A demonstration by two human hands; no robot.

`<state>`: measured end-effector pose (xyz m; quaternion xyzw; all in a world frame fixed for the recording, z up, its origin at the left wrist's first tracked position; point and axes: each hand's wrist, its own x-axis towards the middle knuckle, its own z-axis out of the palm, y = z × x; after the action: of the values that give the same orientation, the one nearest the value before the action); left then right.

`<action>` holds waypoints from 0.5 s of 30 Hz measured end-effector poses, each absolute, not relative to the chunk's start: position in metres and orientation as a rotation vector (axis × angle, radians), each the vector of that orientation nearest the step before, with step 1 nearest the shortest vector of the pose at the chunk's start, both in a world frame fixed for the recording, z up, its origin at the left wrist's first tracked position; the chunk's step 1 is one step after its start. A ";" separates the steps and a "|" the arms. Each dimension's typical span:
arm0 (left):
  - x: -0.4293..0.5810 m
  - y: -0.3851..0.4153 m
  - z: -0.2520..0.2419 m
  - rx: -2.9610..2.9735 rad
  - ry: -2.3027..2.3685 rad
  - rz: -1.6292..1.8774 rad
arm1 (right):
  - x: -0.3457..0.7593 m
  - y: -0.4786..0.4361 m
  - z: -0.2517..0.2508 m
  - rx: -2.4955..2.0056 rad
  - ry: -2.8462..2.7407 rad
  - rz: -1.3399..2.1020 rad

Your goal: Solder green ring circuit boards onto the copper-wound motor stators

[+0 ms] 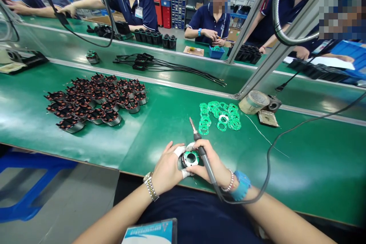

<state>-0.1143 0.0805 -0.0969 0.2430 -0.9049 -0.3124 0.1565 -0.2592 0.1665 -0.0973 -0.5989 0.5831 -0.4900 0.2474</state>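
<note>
Near the table's front edge, my left hand is closed around the side of a motor stator with a green ring-shaped circuit board on top. White coverings wrap some of its fingertips. My right hand has a soldering iron lodged in it, the tip pointing up and away from the stator. The thumb and a covered finger of that hand also touch the ring board. The stator's lower part is mostly hidden by my fingers.
Many copper-wound stators stand at left. Loose green ring boards lie ahead, near a round tin and a soldering-iron stand. The iron's cord loops across the right side. Black cables lie behind the rail; co-workers sit opposite.
</note>
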 end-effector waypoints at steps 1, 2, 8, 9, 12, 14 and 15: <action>-0.114 0.080 -0.095 0.695 -2.592 -0.896 | -0.260 0.166 -0.096 -1.649 1.582 -1.337; -0.113 0.079 -0.093 0.683 -2.598 -0.907 | -0.261 0.167 -0.094 -1.672 1.577 -1.336; -0.101 0.071 -0.076 0.456 -2.684 -1.099 | -0.271 0.194 -0.075 -1.836 1.807 -1.356; -0.100 0.072 -0.076 0.489 -2.672 -1.108 | -0.271 0.201 -0.074 -1.815 1.874 -1.366; -0.103 0.075 -0.083 0.660 -2.573 -1.066 | -0.267 0.218 -0.079 -1.722 1.997 -1.344; -0.106 0.078 -0.091 0.723 -2.505 -1.001 | -0.263 0.225 -0.084 -1.693 2.001 -1.297; -0.107 0.079 -0.094 0.732 -2.483 -0.970 | -0.260 0.227 -0.087 -1.686 1.990 -1.273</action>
<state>-0.1075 0.0790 -0.0943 0.2601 -0.8823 -0.3448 0.1873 -0.2604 0.2270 -0.0866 -0.5768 0.6807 -0.4356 0.1193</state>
